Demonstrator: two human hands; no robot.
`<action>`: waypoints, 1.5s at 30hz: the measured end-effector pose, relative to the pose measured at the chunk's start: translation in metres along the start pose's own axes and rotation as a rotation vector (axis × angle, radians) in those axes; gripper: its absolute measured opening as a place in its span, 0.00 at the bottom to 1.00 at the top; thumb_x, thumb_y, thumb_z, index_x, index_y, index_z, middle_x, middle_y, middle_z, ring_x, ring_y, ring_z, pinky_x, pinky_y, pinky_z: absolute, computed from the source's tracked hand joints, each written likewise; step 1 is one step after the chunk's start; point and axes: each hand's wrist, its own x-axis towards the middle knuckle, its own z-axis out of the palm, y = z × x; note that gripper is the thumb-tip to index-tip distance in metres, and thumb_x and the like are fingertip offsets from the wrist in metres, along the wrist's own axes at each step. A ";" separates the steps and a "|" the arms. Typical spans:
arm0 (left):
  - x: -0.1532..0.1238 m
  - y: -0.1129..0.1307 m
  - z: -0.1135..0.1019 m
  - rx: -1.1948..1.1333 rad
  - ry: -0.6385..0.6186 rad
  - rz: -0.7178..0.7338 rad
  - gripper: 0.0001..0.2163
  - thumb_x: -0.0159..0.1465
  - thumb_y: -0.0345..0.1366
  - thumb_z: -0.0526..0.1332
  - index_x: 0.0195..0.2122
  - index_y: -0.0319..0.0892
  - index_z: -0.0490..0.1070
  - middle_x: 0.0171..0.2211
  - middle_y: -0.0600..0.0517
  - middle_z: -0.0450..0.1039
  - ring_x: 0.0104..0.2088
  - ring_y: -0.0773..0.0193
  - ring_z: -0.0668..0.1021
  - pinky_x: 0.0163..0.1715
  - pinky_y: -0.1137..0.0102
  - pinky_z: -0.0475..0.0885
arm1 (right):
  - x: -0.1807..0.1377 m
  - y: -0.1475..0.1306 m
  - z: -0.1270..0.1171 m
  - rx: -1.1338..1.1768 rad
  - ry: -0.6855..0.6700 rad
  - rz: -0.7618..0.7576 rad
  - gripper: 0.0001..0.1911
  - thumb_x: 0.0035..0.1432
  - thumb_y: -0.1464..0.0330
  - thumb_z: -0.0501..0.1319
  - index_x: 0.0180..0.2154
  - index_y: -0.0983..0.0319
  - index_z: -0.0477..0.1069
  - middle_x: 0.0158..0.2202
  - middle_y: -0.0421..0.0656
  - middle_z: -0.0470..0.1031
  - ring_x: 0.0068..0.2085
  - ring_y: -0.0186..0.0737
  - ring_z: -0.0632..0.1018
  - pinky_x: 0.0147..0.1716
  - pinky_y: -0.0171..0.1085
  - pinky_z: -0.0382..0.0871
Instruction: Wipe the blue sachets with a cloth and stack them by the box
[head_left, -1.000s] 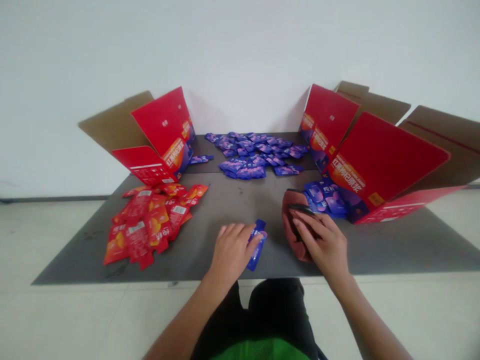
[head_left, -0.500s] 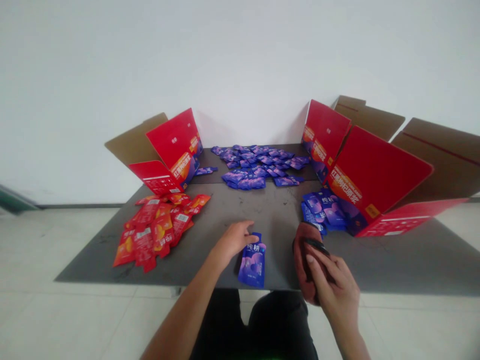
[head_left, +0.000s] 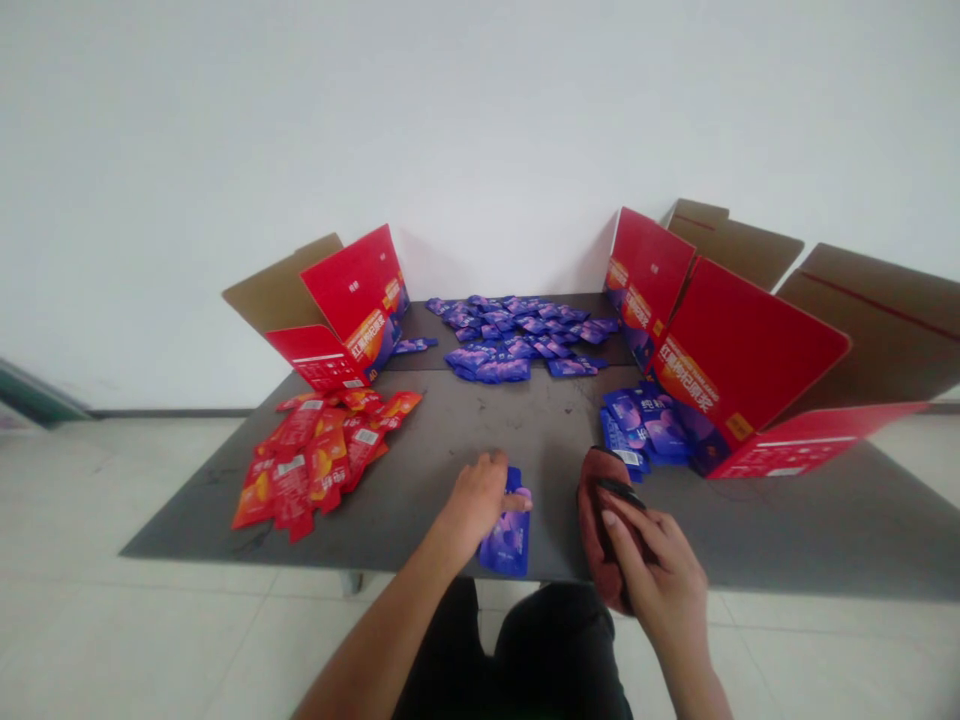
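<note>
Grey table (head_left: 420, 480): left hand (head_left: 480, 497) grips blue pouch (head_left: 508, 535), label unreadable.

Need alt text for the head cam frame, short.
A person's left hand grips a blue packet at the near edge of a grey table while the right hand holds a dark reddish pouch. Red packets, more blue packets and open red boxes lie beyond.
</note>
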 end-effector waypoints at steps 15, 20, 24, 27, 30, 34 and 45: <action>-0.040 0.008 -0.052 -0.174 0.278 0.536 0.05 0.70 0.37 0.66 0.42 0.51 0.83 0.43 0.53 0.77 0.47 0.61 0.78 0.53 0.63 0.65 | 0.002 0.000 -0.001 -0.036 -0.046 -0.005 0.17 0.68 0.52 0.61 0.53 0.47 0.79 0.45 0.40 0.77 0.46 0.41 0.80 0.46 0.38 0.72; -0.074 -0.020 -0.016 0.048 0.126 0.553 0.10 0.69 0.42 0.66 0.50 0.50 0.80 0.51 0.52 0.79 0.54 0.58 0.78 0.58 0.58 0.64 | 0.001 0.001 0.000 -0.036 -0.058 -0.009 0.16 0.68 0.53 0.61 0.54 0.46 0.78 0.45 0.40 0.77 0.46 0.41 0.79 0.47 0.39 0.71; -0.099 -0.029 0.005 0.176 0.233 0.532 0.18 0.72 0.45 0.62 0.59 0.45 0.74 0.61 0.45 0.73 0.61 0.52 0.74 0.60 0.53 0.66 | 0.015 -0.006 -0.006 0.002 -0.136 -0.026 0.15 0.68 0.55 0.62 0.53 0.46 0.79 0.46 0.39 0.79 0.47 0.40 0.80 0.48 0.38 0.72; -0.112 -0.030 0.015 0.247 0.309 0.575 0.18 0.74 0.44 0.59 0.60 0.41 0.72 0.62 0.43 0.73 0.62 0.52 0.75 0.60 0.54 0.70 | 0.040 -0.030 -0.009 0.016 -0.130 -0.108 0.13 0.68 0.58 0.63 0.53 0.47 0.79 0.46 0.39 0.79 0.47 0.39 0.80 0.49 0.37 0.72; -0.117 -0.032 0.027 0.266 0.362 0.612 0.17 0.76 0.42 0.56 0.60 0.39 0.72 0.61 0.44 0.74 0.62 0.54 0.75 0.59 0.56 0.73 | 0.061 -0.061 0.004 -0.007 -0.130 -0.270 0.14 0.70 0.61 0.62 0.55 0.49 0.78 0.48 0.42 0.78 0.49 0.40 0.79 0.50 0.38 0.71; -0.114 -0.038 0.042 0.224 0.435 0.619 0.14 0.77 0.38 0.54 0.57 0.40 0.74 0.55 0.47 0.80 0.56 0.57 0.80 0.57 0.59 0.75 | 0.062 -0.075 0.047 -0.151 -0.427 -0.588 0.15 0.70 0.60 0.61 0.55 0.48 0.77 0.48 0.43 0.79 0.48 0.43 0.77 0.50 0.41 0.71; -0.111 -0.040 0.049 0.094 0.517 0.637 0.12 0.76 0.35 0.56 0.55 0.40 0.75 0.54 0.47 0.80 0.56 0.58 0.81 0.55 0.60 0.77 | 0.137 -0.040 0.070 -0.557 -0.417 -0.601 0.14 0.71 0.61 0.59 0.53 0.51 0.80 0.46 0.47 0.79 0.45 0.46 0.76 0.45 0.42 0.68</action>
